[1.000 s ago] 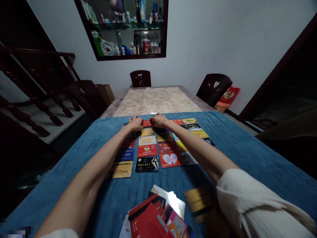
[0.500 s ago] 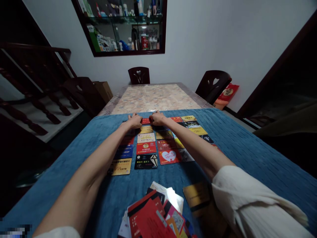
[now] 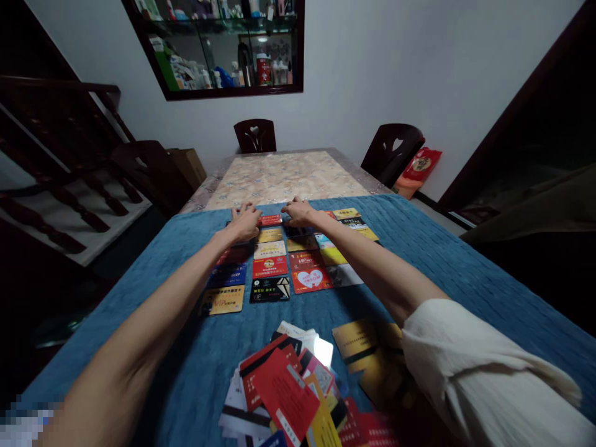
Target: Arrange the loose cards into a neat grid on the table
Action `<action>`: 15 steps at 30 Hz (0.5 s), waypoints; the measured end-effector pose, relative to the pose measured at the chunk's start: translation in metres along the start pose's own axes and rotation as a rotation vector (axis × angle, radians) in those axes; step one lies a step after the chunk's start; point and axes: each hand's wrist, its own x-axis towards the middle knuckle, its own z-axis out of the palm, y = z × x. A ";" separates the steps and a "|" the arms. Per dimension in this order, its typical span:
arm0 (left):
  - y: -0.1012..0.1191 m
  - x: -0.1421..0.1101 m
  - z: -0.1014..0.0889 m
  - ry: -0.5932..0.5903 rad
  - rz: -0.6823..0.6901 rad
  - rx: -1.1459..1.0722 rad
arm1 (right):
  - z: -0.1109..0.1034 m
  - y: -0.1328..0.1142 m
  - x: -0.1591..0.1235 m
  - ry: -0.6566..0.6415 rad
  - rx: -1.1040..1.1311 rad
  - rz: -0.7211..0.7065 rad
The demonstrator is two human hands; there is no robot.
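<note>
Both my hands reach to the far row of a grid of plastic cards laid on a blue cloth (image 3: 153,273). My left hand (image 3: 246,222) is at the left end of a red card (image 3: 270,220), its fingers apart and bent downward. My right hand (image 3: 298,213) is by that card's right end, fingers spread and pointing down over the cards there; its palm side is hidden. Nearer rows include a gold card (image 3: 270,235), a cream card (image 3: 269,249), a black VIP card (image 3: 270,290) and a red card with a white heart (image 3: 310,279).
A loose heap of cards (image 3: 286,391) lies near the front edge, with gold cards (image 3: 356,340) beside it, partly under my right sleeve. Beyond the cloth is a patterned tabletop (image 3: 288,174). Dark chairs (image 3: 255,135) stand around it, and a glass cabinet (image 3: 223,56) is in the wall.
The view has tilted down, showing more of the heap. My left hand's fingers have spread and drawn slightly off the red card; my right hand's fingers have also loosened.
</note>
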 end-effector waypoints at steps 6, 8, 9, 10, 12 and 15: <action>0.023 -0.036 -0.007 0.119 0.090 -0.022 | -0.006 0.007 -0.052 0.048 -0.014 -0.037; 0.034 -0.049 -0.010 0.146 0.107 -0.045 | -0.005 0.008 -0.071 0.080 -0.024 -0.058; 0.039 -0.055 -0.010 0.159 0.115 -0.056 | -0.004 0.009 -0.080 0.094 -0.027 -0.066; 0.044 -0.062 -0.011 0.172 0.122 -0.068 | -0.003 0.010 -0.090 0.106 -0.025 -0.069; 0.054 -0.075 -0.012 0.195 0.148 -0.092 | 0.000 0.011 -0.108 0.133 -0.014 -0.074; 0.069 -0.093 -0.013 0.220 0.191 -0.129 | 0.004 0.014 -0.136 0.177 0.013 -0.089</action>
